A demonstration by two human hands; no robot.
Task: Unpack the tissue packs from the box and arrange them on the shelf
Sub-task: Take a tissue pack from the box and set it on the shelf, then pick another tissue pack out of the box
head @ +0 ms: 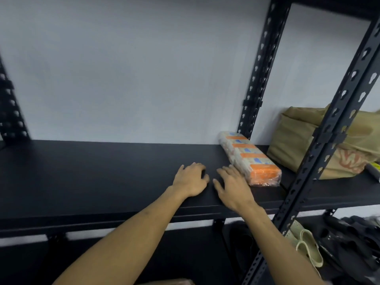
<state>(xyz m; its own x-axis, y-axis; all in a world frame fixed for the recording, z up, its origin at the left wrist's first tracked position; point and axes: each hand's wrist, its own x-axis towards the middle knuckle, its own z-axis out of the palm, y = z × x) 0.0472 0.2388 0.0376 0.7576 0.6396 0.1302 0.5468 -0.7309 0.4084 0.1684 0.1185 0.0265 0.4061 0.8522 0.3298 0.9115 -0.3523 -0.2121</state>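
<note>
Right now both hands are resting over the black shelf point(102, 173) near its front edge, and neither is holding anything. The left hand point(192, 178) is lying palm down with its fingers point(198, 166) loosely bent against the board; the right hand point(232, 186) is lying flatter, its fingers point(226, 171) spread fairly wide and pointing toward the back edge.

One tissue pack point(249, 158) is already sitting on the shelf, toward its right end, just beside the right hand's outer fingers (whether they are actually touching its side is hard to tell). It is lying to the right of both hands, so the right hand is clearly the nearer one. Its long axis is running from the back edge, close to the wall and the rear upright post point(260, 68), forward and slightly rightward toward the front edge, roughly in line with the right hand's fingers.

The pack is looking long and brick-shaped, wrapped in clear crinkly film, with orange bands alternating with pale panels carrying small blue marks, and a solid orange end facing the front. Beyond the front upright, an olive bag point(298, 140) is sitting on the neighbouring shelf.

Judging by the single pack, the arranging is only beginning; a brown corner at the bottom edge of the view may be the box, though that is uncertain.
</note>
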